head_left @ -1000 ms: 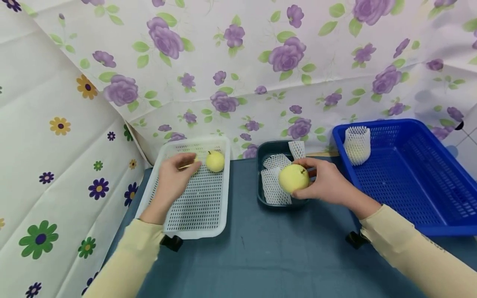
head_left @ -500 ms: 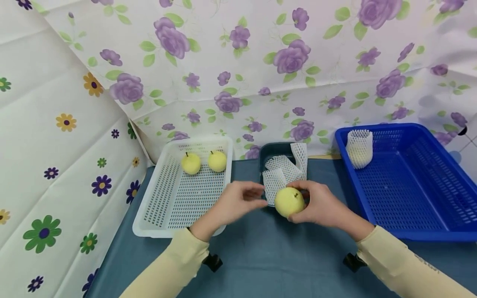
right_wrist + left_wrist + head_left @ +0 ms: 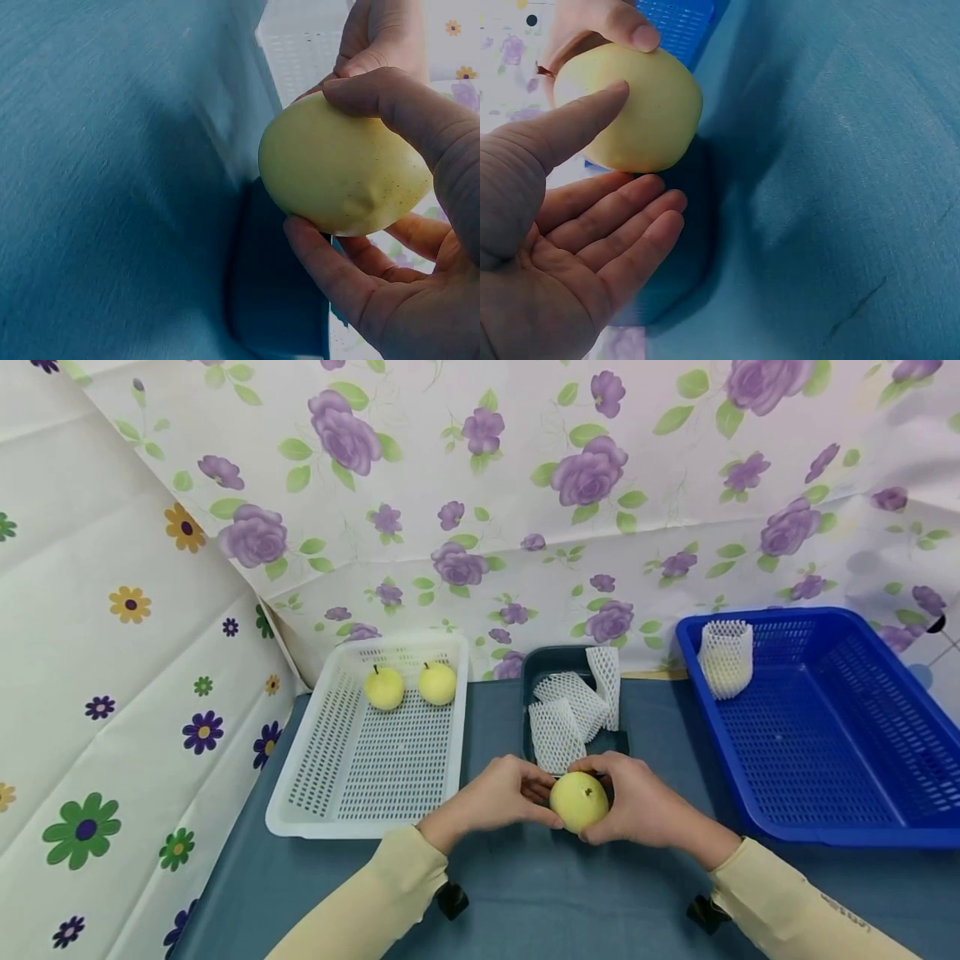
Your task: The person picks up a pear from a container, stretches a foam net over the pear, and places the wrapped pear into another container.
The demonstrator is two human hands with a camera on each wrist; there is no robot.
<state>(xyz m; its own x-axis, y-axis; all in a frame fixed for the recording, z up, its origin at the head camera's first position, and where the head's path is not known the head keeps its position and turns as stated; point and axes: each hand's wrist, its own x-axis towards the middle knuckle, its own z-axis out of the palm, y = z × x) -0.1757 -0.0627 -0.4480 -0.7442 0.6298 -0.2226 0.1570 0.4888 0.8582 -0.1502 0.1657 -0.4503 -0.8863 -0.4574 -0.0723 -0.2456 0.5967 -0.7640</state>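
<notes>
yellow fruit (image 3: 578, 802) held at the near edge of the dark tray (image 3: 618, 743)

left of the tray, a white basket (image 3: 360, 828) bears two loose fruits (image 3: 437, 683) towards its far end, perhaps grouped to limit rolling. at the tray's near edge, the left hand (image 3: 501, 797) meets the fruit with its grip apart, thumb above and straight fingers lower, likely to steady it. inside the tray lie mesh sleeves (image 3: 557, 735), one lapping its right rim, presumably for easy reach. before the tray, the right hand (image 3: 637, 800) has its grip clamped on the fruit from opposite sides, which suits something round. right of the tray, a blue basket (image 3: 855, 835) holds a sleeved fruit (image 3: 725, 662) in the far corner nearest the tray; the netting probably cushions it.
</notes>
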